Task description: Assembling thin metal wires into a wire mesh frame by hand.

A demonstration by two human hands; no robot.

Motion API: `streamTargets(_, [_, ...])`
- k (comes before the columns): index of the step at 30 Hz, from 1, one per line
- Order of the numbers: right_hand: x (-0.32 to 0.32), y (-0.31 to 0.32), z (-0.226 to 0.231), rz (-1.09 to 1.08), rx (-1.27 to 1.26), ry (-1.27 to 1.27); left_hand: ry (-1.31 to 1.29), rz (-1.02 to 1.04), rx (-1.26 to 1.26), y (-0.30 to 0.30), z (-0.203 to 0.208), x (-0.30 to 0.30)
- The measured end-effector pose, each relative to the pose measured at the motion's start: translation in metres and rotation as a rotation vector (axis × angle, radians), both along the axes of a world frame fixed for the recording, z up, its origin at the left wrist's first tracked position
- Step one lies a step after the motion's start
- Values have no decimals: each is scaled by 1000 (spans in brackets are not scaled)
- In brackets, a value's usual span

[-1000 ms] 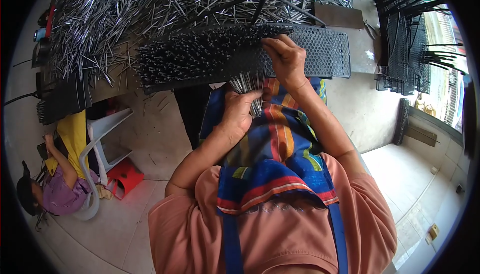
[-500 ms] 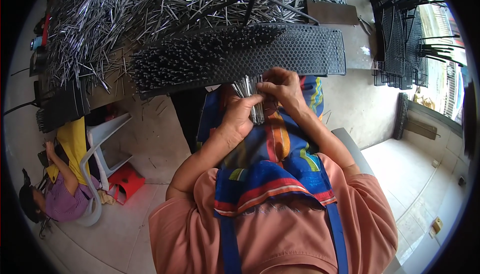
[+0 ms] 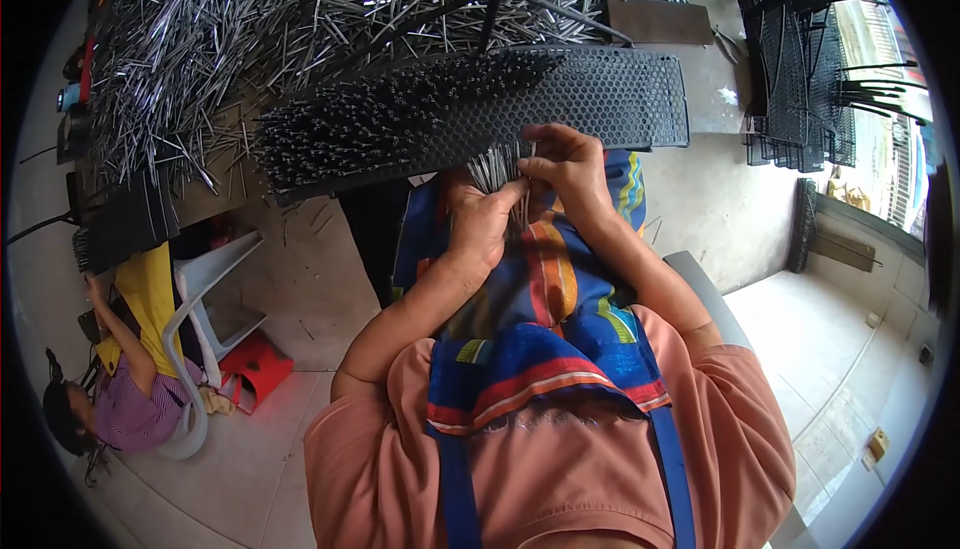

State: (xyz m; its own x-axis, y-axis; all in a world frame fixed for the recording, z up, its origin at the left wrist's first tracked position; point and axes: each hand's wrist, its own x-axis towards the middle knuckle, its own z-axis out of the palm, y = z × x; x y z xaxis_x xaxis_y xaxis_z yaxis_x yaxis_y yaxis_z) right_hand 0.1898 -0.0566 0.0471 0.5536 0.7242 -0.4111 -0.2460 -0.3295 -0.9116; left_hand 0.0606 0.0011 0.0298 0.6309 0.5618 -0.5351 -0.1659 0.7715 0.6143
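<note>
Above my lap, my left hand [image 3: 479,223] is closed round a bundle of thin metal rods [image 3: 493,169], thumb across its front. The rods fan apart slightly at the top. My right hand [image 3: 572,171] pinches at the right side of the same bundle; how many rods lie between its fingertips is hidden. Just beyond both hands lies a long black panel [image 3: 630,99] full of round holes. Dark, thin rods [image 3: 360,124] stand upright in its left part and along the far side, while holes show bare at the right.
A large heap of loose rods [image 3: 220,39] covers the table behind the panel. Black bars [image 3: 493,14] cross above it. Pliers [image 3: 727,46] lie beside a brown board [image 3: 660,23]. More perforated black panels [image 3: 795,89] stand at right. At left sits another person [image 3: 140,389] near a red container [image 3: 258,369].
The bundle has tilted and its top ends have spread into a fan. My right fingers have shifted slightly at its upper right side. The panel looks unchanged.
</note>
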Motion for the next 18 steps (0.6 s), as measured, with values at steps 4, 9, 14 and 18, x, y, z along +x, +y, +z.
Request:
streamTargets(4, [11,-5,3,122,-173,209,24,-124,-8,3,7,-1])
streamTargets(9, [11,-9,0,52,-108,136,6,68,-60,-3,-10,-3])
streamTargets(14, [25,6,5,-297,320,-217,154,-144,-228,-1,-11,-22])
streamTargets(18, [38,33,-6,-212,466,-590,138,-161,-156,-11,-12,-27])
